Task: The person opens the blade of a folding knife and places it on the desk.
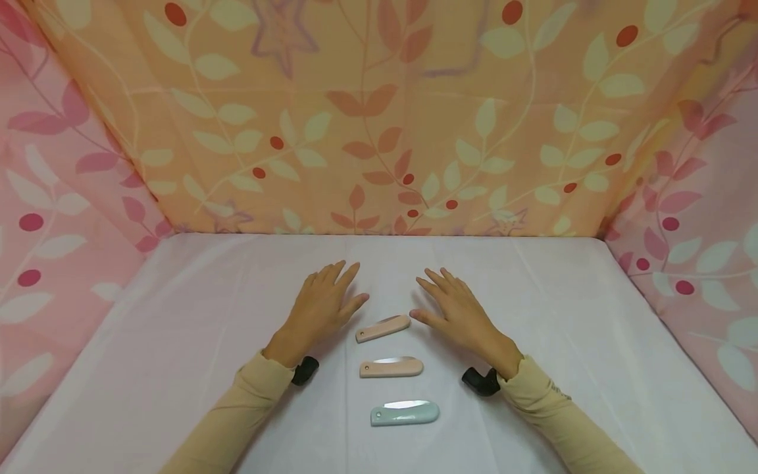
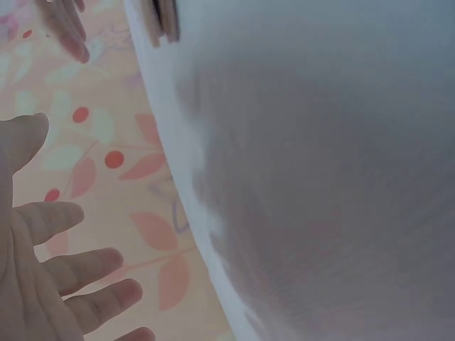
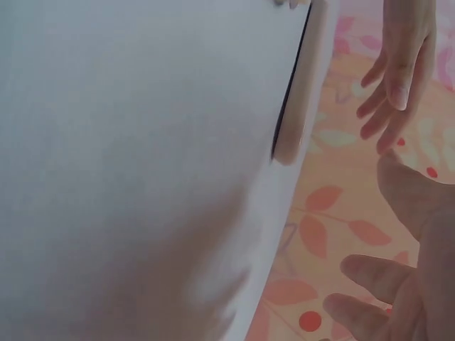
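Three folding knives lie in a column on the white-covered table, blades folded into their handles. The farthest is a peach folding knife, set at a slant. Below it lies a second peach folding knife, and nearest is a mint green folding knife. My left hand hovers left of the farthest knife, fingers spread and holding nothing. To that knife's right, my right hand is also spread and empty, its thumb near the knife's rounded end. The right wrist view shows a peach handle apart from the fingers.
White cloth covers the table. An orange leaf-patterned curtain stands along the back edge, with a pink curtain at the left and another pink curtain at the right. A black wrist device sits under the left sleeve's cuff.
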`<state>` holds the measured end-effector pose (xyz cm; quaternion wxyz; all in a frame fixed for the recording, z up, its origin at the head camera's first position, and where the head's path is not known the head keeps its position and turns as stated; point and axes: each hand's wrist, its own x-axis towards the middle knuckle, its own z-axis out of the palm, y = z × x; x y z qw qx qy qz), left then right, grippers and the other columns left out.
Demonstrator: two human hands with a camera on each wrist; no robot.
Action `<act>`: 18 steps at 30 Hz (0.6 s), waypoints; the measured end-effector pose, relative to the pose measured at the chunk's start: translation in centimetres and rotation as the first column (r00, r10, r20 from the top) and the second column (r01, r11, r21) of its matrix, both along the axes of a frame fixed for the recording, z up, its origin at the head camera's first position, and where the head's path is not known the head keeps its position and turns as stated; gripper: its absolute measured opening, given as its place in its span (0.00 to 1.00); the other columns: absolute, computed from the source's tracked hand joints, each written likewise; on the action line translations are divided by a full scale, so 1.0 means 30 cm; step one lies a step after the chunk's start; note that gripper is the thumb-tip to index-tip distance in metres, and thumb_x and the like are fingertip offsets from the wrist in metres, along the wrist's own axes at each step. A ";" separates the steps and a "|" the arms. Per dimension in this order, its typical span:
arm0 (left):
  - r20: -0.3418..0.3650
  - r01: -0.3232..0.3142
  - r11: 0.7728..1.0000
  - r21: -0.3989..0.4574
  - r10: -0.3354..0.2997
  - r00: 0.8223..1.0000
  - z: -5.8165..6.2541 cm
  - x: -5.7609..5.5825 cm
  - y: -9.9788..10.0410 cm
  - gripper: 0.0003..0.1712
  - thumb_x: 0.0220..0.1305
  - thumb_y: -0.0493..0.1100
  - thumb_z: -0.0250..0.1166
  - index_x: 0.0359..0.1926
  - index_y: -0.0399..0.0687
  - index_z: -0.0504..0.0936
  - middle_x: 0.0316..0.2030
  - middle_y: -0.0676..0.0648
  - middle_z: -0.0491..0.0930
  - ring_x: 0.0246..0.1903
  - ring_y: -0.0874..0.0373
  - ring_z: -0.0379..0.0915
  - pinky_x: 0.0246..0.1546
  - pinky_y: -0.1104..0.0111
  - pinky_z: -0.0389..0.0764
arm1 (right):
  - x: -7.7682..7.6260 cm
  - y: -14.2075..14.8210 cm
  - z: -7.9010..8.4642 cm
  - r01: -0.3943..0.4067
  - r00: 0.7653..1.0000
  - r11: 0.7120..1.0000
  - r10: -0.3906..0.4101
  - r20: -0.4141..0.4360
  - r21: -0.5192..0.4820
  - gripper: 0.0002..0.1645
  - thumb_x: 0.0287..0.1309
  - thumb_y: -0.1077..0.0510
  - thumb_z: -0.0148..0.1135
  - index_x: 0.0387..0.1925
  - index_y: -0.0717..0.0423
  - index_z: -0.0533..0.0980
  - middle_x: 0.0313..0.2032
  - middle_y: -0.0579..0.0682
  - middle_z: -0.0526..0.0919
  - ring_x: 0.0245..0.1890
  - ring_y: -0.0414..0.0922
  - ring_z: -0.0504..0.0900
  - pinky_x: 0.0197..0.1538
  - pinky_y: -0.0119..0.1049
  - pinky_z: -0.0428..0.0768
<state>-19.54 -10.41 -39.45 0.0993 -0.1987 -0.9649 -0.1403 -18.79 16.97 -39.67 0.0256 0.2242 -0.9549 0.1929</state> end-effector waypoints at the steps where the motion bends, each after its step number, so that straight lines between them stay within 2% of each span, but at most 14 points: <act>1: 0.001 0.004 1.000 0.002 -0.004 1.000 -0.002 0.005 -0.001 0.36 0.71 0.61 0.56 0.73 0.48 0.65 0.68 0.37 0.68 0.68 0.39 0.64 0.67 0.45 0.64 | 0.005 -0.002 -0.002 -0.006 1.000 1.000 0.006 0.005 -0.003 0.43 0.63 0.37 0.61 0.71 0.55 0.65 0.74 0.58 0.61 0.76 0.63 0.52 0.74 0.63 0.51; 11: 0.039 0.038 0.999 -0.001 -0.038 0.999 -0.011 0.045 -0.002 0.36 0.71 0.61 0.56 0.72 0.47 0.66 0.68 0.37 0.69 0.67 0.39 0.65 0.66 0.45 0.65 | 0.043 -0.007 -0.019 -0.036 0.999 0.999 0.037 0.013 -0.018 0.40 0.62 0.40 0.63 0.68 0.56 0.69 0.72 0.58 0.65 0.75 0.64 0.55 0.73 0.62 0.55; 18: 0.095 0.091 0.995 0.035 -0.094 0.991 -0.021 0.055 0.013 0.35 0.69 0.60 0.59 0.70 0.47 0.68 0.67 0.37 0.70 0.67 0.39 0.66 0.67 0.45 0.65 | 0.053 -0.016 -0.020 -0.028 1.000 0.997 0.028 0.007 -0.067 0.34 0.61 0.43 0.67 0.63 0.56 0.74 0.65 0.56 0.74 0.69 0.58 0.68 0.69 0.58 0.65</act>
